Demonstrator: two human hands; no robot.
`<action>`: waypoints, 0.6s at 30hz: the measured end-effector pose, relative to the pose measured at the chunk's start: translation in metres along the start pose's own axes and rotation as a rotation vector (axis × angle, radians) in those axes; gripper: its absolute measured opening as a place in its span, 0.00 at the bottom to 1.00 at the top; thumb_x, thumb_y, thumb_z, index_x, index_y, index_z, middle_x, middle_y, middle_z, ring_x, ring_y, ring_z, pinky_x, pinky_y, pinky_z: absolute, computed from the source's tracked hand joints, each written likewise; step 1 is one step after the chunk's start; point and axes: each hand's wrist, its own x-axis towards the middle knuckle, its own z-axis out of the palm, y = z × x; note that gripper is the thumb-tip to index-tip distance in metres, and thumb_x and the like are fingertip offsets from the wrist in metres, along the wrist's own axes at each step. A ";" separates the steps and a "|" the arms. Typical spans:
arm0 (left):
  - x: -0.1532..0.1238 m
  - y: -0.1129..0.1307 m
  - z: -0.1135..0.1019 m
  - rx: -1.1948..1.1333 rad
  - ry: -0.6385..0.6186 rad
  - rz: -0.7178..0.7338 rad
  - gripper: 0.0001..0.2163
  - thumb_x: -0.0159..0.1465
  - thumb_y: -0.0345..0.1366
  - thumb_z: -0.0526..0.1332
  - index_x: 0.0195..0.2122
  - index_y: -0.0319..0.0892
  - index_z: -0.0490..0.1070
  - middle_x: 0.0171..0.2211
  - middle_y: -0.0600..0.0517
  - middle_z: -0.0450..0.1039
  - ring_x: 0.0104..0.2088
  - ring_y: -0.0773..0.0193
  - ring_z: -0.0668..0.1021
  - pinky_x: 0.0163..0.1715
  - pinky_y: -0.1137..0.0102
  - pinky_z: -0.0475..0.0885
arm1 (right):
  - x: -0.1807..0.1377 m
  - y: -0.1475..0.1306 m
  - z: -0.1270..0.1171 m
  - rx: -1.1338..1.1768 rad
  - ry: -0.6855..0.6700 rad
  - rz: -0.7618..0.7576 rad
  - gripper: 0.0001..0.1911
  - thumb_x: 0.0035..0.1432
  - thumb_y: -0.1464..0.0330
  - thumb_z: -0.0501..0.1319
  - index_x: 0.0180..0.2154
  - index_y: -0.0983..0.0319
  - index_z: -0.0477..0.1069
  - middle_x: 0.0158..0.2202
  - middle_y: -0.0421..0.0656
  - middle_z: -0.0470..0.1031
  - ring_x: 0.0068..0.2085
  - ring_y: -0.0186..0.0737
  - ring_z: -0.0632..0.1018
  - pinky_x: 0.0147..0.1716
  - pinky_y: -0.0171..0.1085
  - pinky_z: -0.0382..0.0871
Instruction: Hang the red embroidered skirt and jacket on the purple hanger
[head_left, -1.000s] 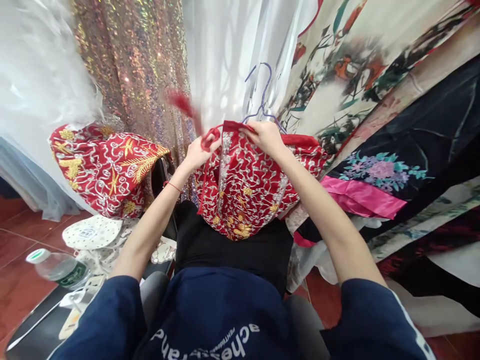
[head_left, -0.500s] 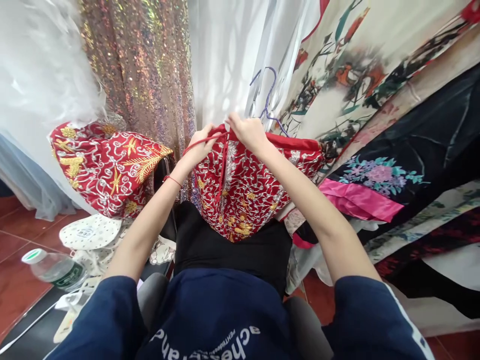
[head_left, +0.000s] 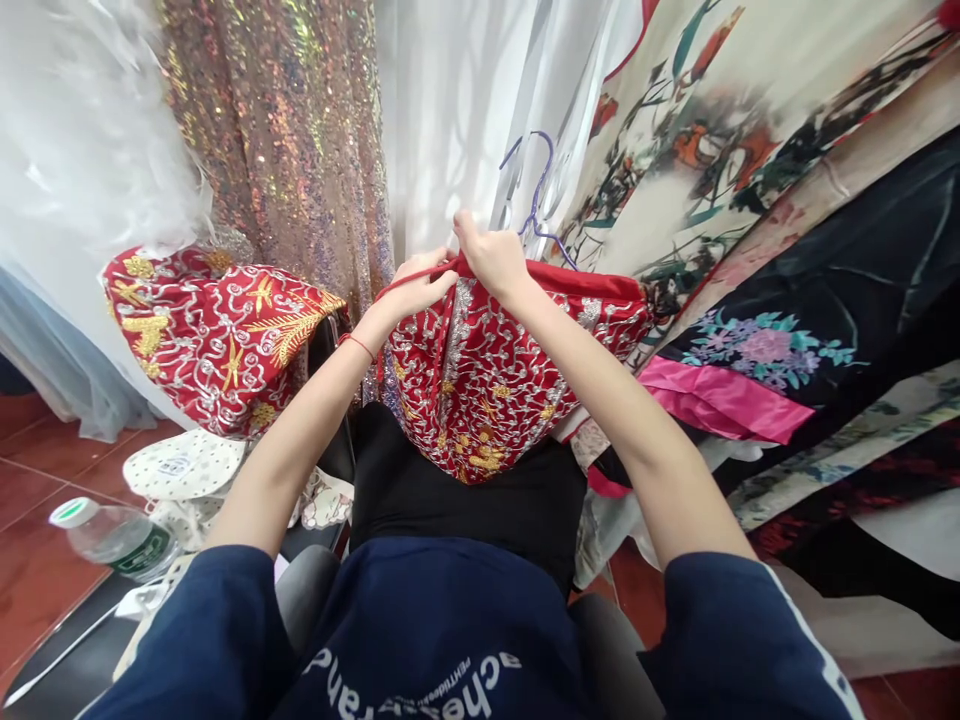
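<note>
A red garment point(head_left: 510, 350) with silver and gold embroidery hangs in front of me, its pointed lower part resting over my black-clad lap. My left hand point(head_left: 418, 290) is closed at its upper edge, with a thin red cord point(head_left: 405, 280) running across the back of the fingers. Right beside it, my right hand point(head_left: 491, 260) pinches the plain red band at the top, thumb upward. What lies exactly between the fingertips is partly hidden. A purple hanger point(head_left: 536, 190) shows behind the garment, right of my right hand.
To the left, a matching red embroidered piece point(head_left: 217, 340) is draped over a dark support. A water bottle point(head_left: 116, 540) and a dotted white fabric item point(head_left: 184, 465) lie on a black seat point(head_left: 56, 640). Hanging clothes point(head_left: 750, 330) crowd the right; a sequined cloth point(head_left: 277, 130) hangs behind.
My left hand has turned and shifted slightly right, its fingers nearer my right hand. My right hand has risen a little, thumb raised. The garment stays almost in place.
</note>
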 end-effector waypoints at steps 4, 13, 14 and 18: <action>0.005 -0.002 0.004 -0.092 0.036 -0.011 0.13 0.60 0.44 0.67 0.40 0.40 0.79 0.32 0.49 0.79 0.34 0.58 0.79 0.38 0.63 0.74 | 0.004 0.002 0.001 0.015 0.042 -0.032 0.25 0.74 0.62 0.39 0.54 0.67 0.70 0.24 0.40 0.71 0.32 0.36 0.77 0.34 0.34 0.66; 0.006 -0.008 0.011 -0.444 0.184 -0.056 0.09 0.58 0.42 0.71 0.32 0.42 0.80 0.32 0.51 0.80 0.32 0.65 0.79 0.38 0.67 0.75 | -0.094 -0.048 0.012 0.017 0.290 0.174 0.19 0.70 0.68 0.44 0.47 0.64 0.71 0.43 0.53 0.76 0.49 0.48 0.76 0.51 0.50 0.68; 0.006 -0.008 0.012 -0.443 0.198 -0.074 0.09 0.57 0.42 0.71 0.32 0.42 0.80 0.31 0.52 0.80 0.31 0.65 0.78 0.37 0.67 0.74 | -0.117 -0.062 0.020 0.090 0.279 0.271 0.16 0.69 0.68 0.46 0.45 0.63 0.72 0.43 0.52 0.77 0.48 0.48 0.76 0.51 0.49 0.68; 0.004 -0.008 0.016 -0.399 0.210 -0.105 0.09 0.57 0.42 0.71 0.32 0.43 0.79 0.29 0.52 0.77 0.30 0.65 0.76 0.35 0.67 0.73 | -0.186 -0.114 0.063 0.715 0.092 0.812 0.09 0.62 0.64 0.56 0.39 0.59 0.73 0.39 0.48 0.79 0.42 0.45 0.78 0.48 0.43 0.71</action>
